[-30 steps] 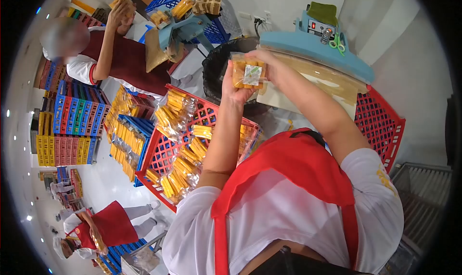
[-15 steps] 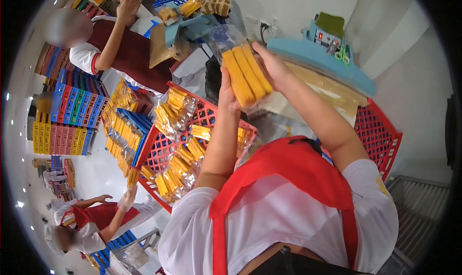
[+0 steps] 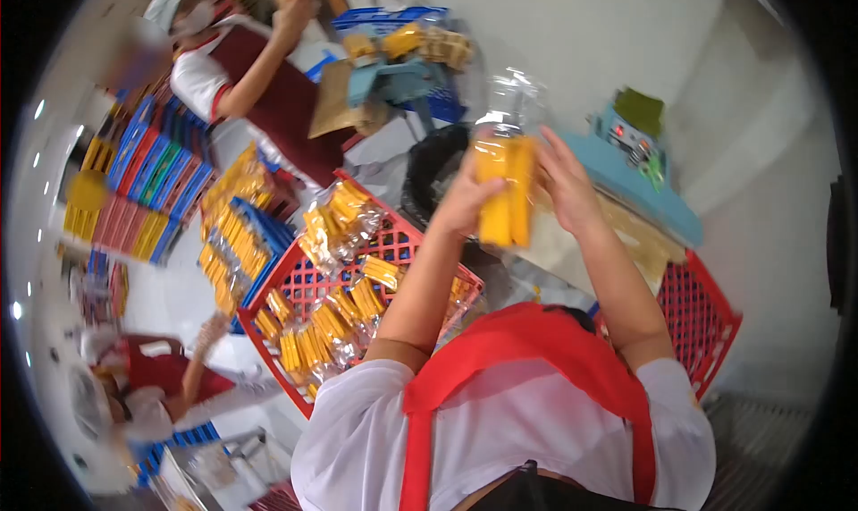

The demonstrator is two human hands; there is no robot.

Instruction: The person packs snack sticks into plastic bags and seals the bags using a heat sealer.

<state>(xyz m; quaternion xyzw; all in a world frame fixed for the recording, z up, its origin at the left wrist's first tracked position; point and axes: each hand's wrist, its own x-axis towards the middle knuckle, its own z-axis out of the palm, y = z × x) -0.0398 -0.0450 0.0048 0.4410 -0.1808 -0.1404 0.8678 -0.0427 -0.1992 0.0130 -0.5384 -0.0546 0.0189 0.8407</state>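
Observation:
A clear plastic bag of long yellow sticks [image 3: 508,194], which look like bread or cake, is held up in front of me. My left hand [image 3: 466,194] grips its left side, thumb across the front. My right hand [image 3: 568,182] is along the bag's right side with fingers stretched out; blur hides whether they touch it. The loose, crinkled end of the bag [image 3: 514,100] points away from me. Behind my right hand stands a light-blue sealing machine [image 3: 639,185] with a control box and green-handled scissors [image 3: 655,171].
A red crate [image 3: 295,283] with several bagged packs lies to the left, a blue crate [image 3: 255,252] beyond it. Another red crate [image 3: 710,319] stands right. A black-lined bin [image 3: 429,176] is behind my left hand. Co-workers [image 3: 286,91] [image 3: 170,368] stand at left.
The bag has moved to the right and turned more upright. My left thumb now lies across its front. My right hand has shifted right, its fingers straighter. The whole view has swung slightly.

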